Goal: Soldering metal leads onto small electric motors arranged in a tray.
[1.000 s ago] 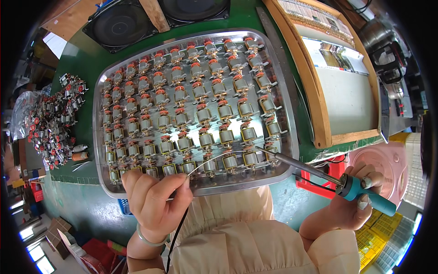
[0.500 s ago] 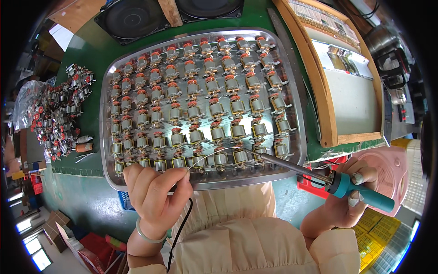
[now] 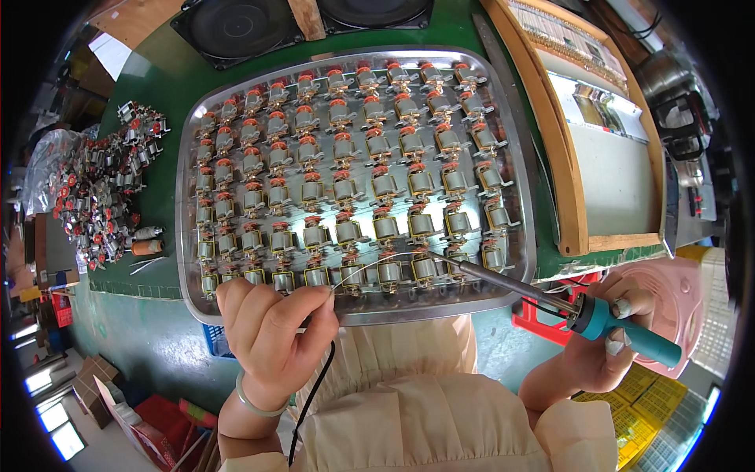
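A steel tray (image 3: 354, 315) holds rows of small motor-like metal parts (image 3: 386, 185) with red tops. My left hand (image 3: 279, 330) is closed at the tray's near edge, pinching a thin silvery wire (image 3: 358, 269) that arcs rightward over the lower rows. My right hand (image 3: 609, 338) grips a teal-handled soldering iron (image 3: 653, 341); its long tip reaches left over a part in the lower rows, where it meets or nearly meets the wire's end. A black cord (image 3: 311, 401) hangs beside my left hand.
On the green bench (image 3: 157, 79) lie a pile of similar parts (image 3: 102, 193) at left, two black speaker-like panels (image 3: 236, 27) at the back and a wooden box (image 3: 574, 197) at right. A pink basin (image 3: 672, 295), red plastic item (image 3: 539, 322) and yellow crates (image 3: 625, 421) are below right.
The tray and bench have shifted slightly right and up in view. Both hands keep their grips, the wire and iron tip still together over the lower rows.
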Tool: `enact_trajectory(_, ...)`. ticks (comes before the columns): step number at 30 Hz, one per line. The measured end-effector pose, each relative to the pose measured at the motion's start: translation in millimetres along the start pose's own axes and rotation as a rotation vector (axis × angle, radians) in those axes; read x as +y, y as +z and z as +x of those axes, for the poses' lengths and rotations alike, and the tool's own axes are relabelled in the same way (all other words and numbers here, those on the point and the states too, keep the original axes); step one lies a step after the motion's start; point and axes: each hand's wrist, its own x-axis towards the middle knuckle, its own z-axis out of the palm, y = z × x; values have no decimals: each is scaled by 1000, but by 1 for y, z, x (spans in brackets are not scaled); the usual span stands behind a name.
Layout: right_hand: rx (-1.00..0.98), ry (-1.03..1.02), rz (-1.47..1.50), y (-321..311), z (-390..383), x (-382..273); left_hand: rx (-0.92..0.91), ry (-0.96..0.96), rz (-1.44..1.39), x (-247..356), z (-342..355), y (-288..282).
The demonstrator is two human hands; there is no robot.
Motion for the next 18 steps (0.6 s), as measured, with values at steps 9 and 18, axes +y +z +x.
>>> enact_trajectory(9,-3,-57,39,3,1,3,10,11,-14,0,2,1)
enact_trajectory(18,-3,-21,70,2,3,-1,15,18,7,0,2,-3)
